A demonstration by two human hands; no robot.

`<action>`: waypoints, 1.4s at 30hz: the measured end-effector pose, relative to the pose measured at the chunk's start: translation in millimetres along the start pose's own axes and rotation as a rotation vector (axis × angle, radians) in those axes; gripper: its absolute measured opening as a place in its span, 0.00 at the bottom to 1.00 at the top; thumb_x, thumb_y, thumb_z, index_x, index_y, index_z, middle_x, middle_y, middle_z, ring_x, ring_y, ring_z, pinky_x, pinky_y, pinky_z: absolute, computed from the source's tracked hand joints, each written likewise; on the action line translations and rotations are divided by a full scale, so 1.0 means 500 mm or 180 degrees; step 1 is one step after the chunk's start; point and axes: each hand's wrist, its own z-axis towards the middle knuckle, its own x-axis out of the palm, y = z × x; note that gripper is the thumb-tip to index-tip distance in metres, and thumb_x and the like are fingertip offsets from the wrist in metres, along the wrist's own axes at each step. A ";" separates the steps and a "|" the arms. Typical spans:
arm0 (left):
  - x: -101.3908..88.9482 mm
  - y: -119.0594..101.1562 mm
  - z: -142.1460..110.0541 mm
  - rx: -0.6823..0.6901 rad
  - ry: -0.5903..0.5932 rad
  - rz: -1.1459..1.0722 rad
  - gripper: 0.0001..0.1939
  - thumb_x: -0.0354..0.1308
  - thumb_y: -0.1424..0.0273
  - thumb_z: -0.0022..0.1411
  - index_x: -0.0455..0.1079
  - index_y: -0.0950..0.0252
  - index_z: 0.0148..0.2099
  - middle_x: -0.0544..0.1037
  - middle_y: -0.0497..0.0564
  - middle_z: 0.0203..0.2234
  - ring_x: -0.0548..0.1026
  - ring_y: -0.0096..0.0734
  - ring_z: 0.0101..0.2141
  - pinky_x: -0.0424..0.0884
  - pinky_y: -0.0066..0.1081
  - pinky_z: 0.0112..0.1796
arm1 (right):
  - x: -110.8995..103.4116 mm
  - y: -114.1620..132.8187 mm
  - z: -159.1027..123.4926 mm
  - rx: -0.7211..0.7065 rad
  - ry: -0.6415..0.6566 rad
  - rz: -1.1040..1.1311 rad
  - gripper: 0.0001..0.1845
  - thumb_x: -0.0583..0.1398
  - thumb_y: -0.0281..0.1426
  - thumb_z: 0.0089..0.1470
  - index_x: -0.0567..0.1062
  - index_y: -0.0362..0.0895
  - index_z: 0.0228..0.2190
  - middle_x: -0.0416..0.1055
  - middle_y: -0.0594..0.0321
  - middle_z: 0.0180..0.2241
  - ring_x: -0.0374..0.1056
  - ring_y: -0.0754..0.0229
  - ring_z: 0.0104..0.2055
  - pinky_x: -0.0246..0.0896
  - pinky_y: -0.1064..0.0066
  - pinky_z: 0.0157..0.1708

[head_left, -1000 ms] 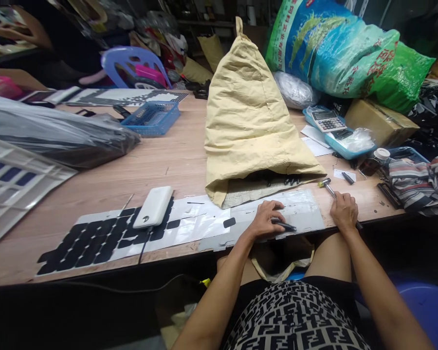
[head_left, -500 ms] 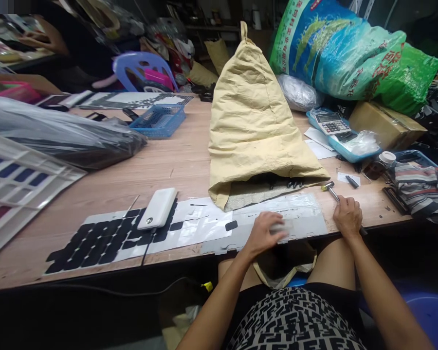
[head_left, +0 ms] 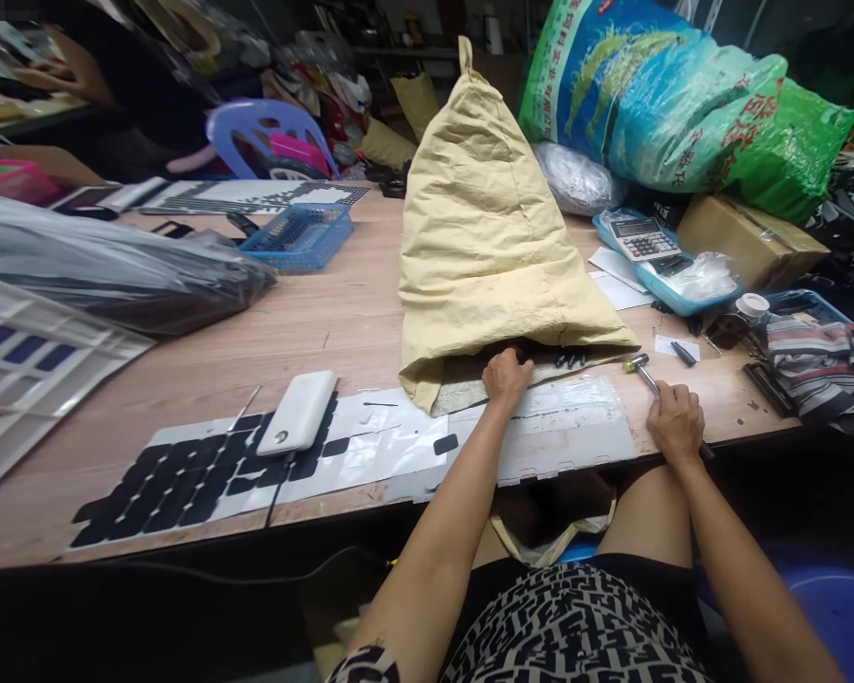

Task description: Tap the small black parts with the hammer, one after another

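Observation:
My left hand [head_left: 509,378] is at the open mouth of a cream cloth sack [head_left: 491,228]. Its fingers are curled among dark pieces, and their tips are partly hidden, so what they grip cannot be made out. A few small black pieces [head_left: 570,359] show beside it inside the mouth. My right hand [head_left: 676,420] is wrapped round a small hammer [head_left: 644,371], its yellow-tipped head lying toward the sack's right corner and its dark handle end sticking out below my hand. Between my hands and the sack lies a flat grey board [head_left: 576,427] along the table edge.
Left on the table [head_left: 327,323] are a white power bank [head_left: 299,410] with a cable, a sheet of black stickers [head_left: 163,474] and a blue basket [head_left: 303,237]. Right are a calculator [head_left: 640,239], a jar [head_left: 736,321] and striped cloth [head_left: 811,365]. A person [head_left: 120,85] sits at far left.
My left hand has moved from the grey board, where it was at a black piece, forward to the sack's mouth. That piece is gone from the board. My right hand stays on the hammer.

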 end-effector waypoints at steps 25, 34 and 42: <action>0.019 0.076 -0.108 0.1390 0.0703 -0.0836 0.10 0.73 0.67 0.53 0.80 0.60 0.39 0.76 0.49 0.35 0.73 0.38 0.42 0.67 0.36 0.45 | -0.055 0.071 -0.029 -0.0008 0.0023 0.1923 0.20 0.53 0.35 0.65 0.77 0.46 0.52 0.74 0.55 0.42 0.70 0.54 0.43 0.65 0.64 0.43; 0.026 0.075 -0.109 0.1309 0.0618 -0.0859 0.08 0.74 0.67 0.54 0.79 0.59 0.36 0.75 0.48 0.32 0.72 0.37 0.41 0.65 0.36 0.44 | -0.096 0.205 -0.080 -0.0755 0.0823 0.3050 0.20 0.52 0.33 0.67 0.76 0.47 0.55 0.75 0.57 0.40 0.72 0.56 0.43 0.69 0.63 0.46; 0.026 0.075 -0.108 0.1305 0.0594 -0.0869 0.09 0.74 0.66 0.52 0.80 0.58 0.36 0.75 0.47 0.32 0.73 0.37 0.41 0.66 0.36 0.45 | -0.085 0.200 -0.071 -0.0570 0.0939 0.2985 0.18 0.54 0.34 0.66 0.78 0.47 0.52 0.76 0.57 0.40 0.72 0.55 0.42 0.70 0.62 0.46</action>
